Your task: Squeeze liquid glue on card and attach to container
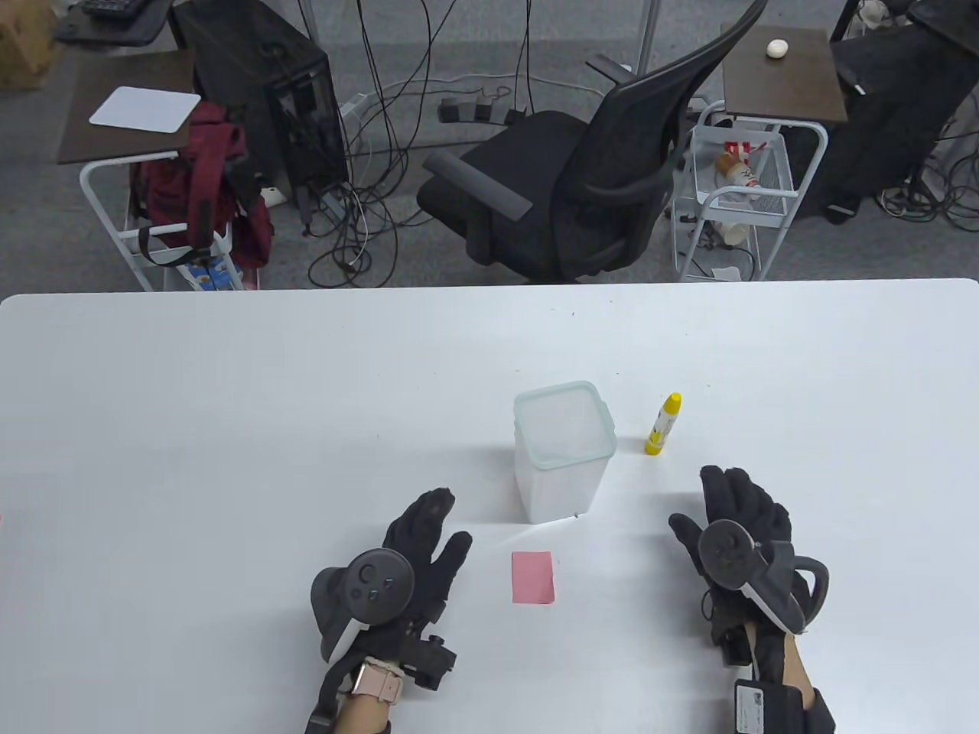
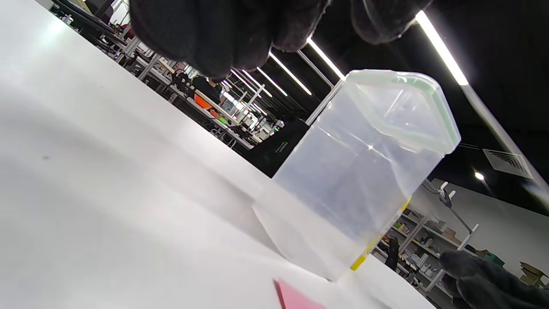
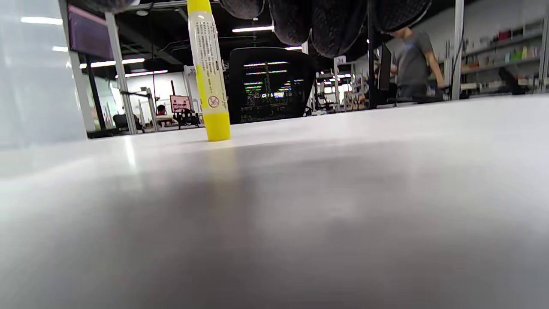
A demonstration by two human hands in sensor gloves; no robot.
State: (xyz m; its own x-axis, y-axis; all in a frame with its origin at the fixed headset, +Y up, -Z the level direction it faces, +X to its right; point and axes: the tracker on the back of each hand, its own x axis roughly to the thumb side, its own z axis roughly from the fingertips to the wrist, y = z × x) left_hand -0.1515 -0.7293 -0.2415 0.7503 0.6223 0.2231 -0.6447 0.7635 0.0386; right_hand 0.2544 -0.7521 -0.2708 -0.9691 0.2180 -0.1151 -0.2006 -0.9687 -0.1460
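White table (image 1: pixel 229 397): pink card (image 1: pixel 533 577) lies between both hands' relaxed, empty fingers (image 1: pixel 436 520).

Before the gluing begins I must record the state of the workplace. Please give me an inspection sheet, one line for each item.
Surface: white table, bare apart from the job's things.
Job's things: translucent lidded container upright at centre; yellow glue tube upright to its right, cap on, apart from it; pink card flat in front of the container.
Clutter: nothing seen on the table.
Grippers: left hand and right hand are both open, holding nothing, either side of the card.
Cables: none on the table; a tangle on the floor behind.
Surroundings: black office chair, computer tower, red backpack, white wire cart.
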